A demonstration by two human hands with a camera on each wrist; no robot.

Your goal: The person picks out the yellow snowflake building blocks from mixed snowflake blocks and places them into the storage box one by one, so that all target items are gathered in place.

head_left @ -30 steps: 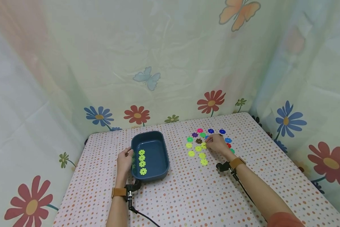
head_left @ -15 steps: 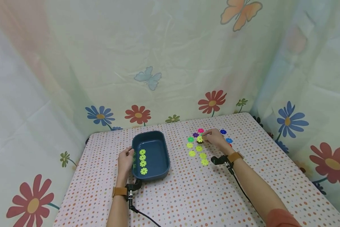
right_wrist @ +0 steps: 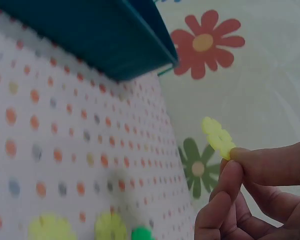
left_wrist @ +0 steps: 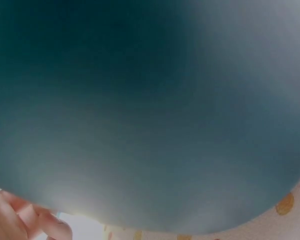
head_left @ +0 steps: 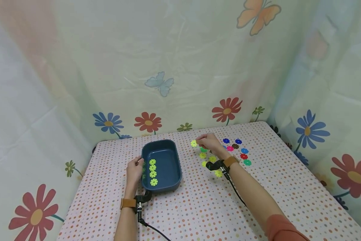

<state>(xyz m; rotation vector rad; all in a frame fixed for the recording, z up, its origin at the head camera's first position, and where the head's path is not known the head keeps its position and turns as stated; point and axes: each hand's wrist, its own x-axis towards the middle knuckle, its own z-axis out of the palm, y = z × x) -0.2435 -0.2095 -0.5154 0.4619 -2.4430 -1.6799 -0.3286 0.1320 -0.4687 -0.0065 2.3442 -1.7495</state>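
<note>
My right hand (head_left: pixel 210 142) pinches a yellow flower-shaped plastic disc (head_left: pixel 194 143) between thumb and fingertips. In the right wrist view the disc (right_wrist: pixel 218 138) is raised above the table, seen nearly edge-on. At the left rim of a dark blue plastic basin (head_left: pixel 176 157), my left hand (head_left: pixel 134 171) grips the side with curled fingers. Inside the basin, several yellow discs (head_left: pixel 153 174) lie in a row along its left part. The basin wall (left_wrist: pixel 140 125) fills most of the left wrist view, leaving only a few fingers (left_wrist: pixel 55 227) visible at the lower left.
Right of the basin, more flower discs lie loose: yellow ones (head_left: pixel 203 155), a red one (head_left: pixel 243 156), a green one (head_left: pixel 247 162), a pink one (head_left: pixel 230 148) and blue ones (head_left: pixel 238 141). My right hand and wrist camera (head_left: pixel 215 165) cover some. A flowered curtain (head_left: pixel 186 80) surrounds the dotted table (head_left: pixel 186 214).
My right hand has lifted the yellow disc from the cluster and carried it left, towards the basin. A pink disc now lies farther right and nearer. The left hand stays at the basin's rim.
</note>
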